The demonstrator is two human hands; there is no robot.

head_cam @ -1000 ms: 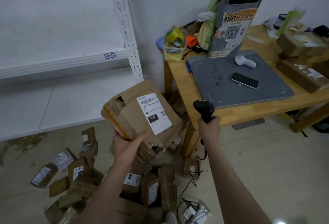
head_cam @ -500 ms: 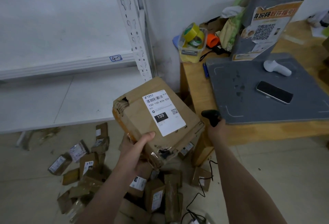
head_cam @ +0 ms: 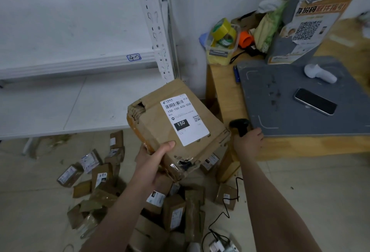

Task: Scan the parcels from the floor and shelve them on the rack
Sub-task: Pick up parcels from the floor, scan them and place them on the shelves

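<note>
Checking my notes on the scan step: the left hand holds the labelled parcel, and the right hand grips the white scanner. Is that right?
Not quite. The right hand grips a black scanner; the white scanner lies on the grey pad. The head view shows it. The left hand does hold the labelled parcel.

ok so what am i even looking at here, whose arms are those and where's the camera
There is no machine here: these are a person's own arms, filmed by one wide camera worn on their head, looking down. The left hand holds a cardboard box with a white label on top. The right hand grips a black scanner beside it. More parcels lie heaped on the floor. The white rack stands to the left; a wooden table on the right carries a grey pad with a phone.
</note>
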